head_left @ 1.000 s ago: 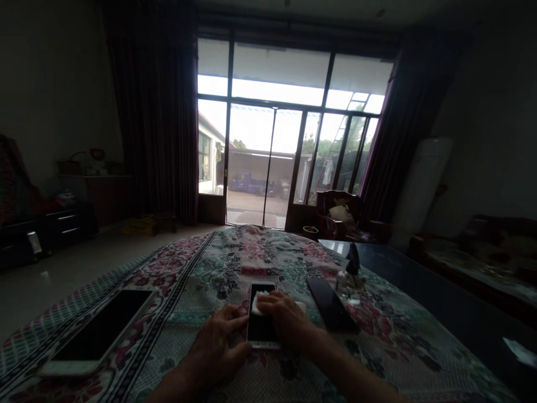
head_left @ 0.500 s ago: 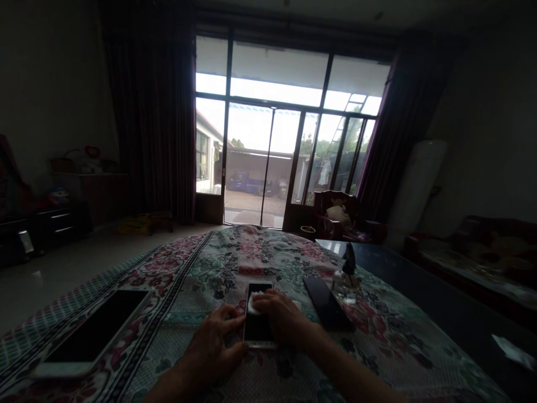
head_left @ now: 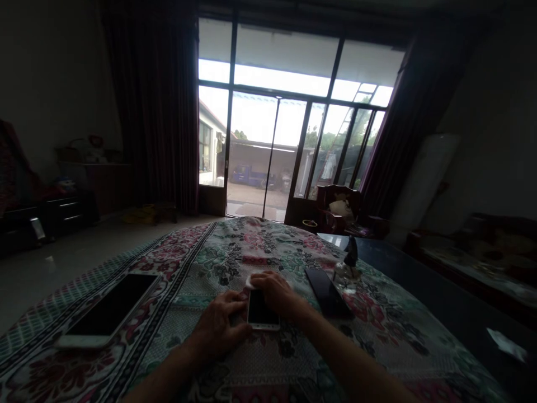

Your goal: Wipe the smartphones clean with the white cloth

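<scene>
Holding, right hand [head_left: 274,291]: fingers closed over a small white wad [head_left: 250,281] at the far end of the white-framed, black-screened phone [head_left: 262,313].
Left hand [head_left: 220,322]: open, thumb and fingers at the phone's left edge.
Phone: flat on the red-and-green flowered cloth [head_left: 302,364].

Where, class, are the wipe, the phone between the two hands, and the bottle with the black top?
Wipe [head_left: 249,281]: head view, on its uncovered white edge.
Phone [head_left: 260,309]: head view, on its dark screen.
Bottle [head_left: 347,274]: head view, on its clear body.

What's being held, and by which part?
The right hand holds a white wad from above, on the phone; the left hand touches the phone's left edge.
</scene>
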### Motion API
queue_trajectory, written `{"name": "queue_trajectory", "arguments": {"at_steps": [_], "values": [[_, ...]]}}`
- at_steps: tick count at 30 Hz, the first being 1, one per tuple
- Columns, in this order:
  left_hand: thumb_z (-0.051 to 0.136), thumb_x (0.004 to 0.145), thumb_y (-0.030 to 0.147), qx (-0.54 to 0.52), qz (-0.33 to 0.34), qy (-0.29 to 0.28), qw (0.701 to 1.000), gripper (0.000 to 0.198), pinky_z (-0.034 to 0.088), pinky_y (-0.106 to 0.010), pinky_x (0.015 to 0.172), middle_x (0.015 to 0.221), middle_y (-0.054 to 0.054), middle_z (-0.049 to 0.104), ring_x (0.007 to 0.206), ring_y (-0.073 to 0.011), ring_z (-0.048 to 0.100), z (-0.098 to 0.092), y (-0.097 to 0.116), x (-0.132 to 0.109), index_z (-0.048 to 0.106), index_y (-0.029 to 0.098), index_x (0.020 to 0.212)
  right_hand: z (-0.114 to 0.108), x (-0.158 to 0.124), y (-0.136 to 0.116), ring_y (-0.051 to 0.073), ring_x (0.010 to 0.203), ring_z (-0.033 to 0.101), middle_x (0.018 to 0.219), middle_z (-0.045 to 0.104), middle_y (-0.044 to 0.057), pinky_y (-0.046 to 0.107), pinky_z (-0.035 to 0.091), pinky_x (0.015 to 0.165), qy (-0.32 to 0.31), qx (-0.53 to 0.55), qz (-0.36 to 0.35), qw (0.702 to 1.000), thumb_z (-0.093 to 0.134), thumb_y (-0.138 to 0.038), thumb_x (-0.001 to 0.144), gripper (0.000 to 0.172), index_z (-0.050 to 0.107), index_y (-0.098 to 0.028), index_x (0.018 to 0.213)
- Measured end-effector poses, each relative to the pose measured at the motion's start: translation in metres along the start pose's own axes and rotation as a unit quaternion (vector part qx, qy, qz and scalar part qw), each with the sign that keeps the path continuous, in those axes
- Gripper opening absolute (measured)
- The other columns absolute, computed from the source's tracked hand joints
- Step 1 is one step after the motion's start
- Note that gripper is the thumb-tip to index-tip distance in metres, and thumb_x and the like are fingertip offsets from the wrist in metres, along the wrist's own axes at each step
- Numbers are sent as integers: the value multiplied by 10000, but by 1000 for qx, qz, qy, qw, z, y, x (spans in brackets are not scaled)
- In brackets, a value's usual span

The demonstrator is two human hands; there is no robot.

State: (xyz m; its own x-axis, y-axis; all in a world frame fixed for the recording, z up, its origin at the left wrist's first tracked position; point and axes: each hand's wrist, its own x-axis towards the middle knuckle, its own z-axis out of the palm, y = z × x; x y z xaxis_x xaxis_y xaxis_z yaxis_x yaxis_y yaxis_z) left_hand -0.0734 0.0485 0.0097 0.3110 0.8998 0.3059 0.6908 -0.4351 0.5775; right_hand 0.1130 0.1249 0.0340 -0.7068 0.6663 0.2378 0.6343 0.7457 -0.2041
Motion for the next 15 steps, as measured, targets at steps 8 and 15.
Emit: {"name": "queue_trajectory", "arguments": {"at_steps": [8, 15], "values": [[692, 741, 271, -54, 35, -38, 997, 282, 480, -336, 957, 1158, -60, 673, 1052, -220, 626, -8, -10, 5, 759, 237, 1013, -6, -44, -21, 190, 1019, 567, 1056, 687, 54, 314, 415, 911, 9, 29, -45, 999, 474, -55, 832, 343, 674, -223, 1054], [601, 788, 219, -32, 55, -54, 996, 315, 476, -335, 964, 1163, -39, 665, 1064, -200, 618, -13, -7, 3, 739, 272, 1066, -8, -47, -30, 172, 970, 564, 1071, 682, 41, 306, 424, 892, -13, 41, -85, 996, 503, -61, 835, 255, 658, -209, 974]]}}
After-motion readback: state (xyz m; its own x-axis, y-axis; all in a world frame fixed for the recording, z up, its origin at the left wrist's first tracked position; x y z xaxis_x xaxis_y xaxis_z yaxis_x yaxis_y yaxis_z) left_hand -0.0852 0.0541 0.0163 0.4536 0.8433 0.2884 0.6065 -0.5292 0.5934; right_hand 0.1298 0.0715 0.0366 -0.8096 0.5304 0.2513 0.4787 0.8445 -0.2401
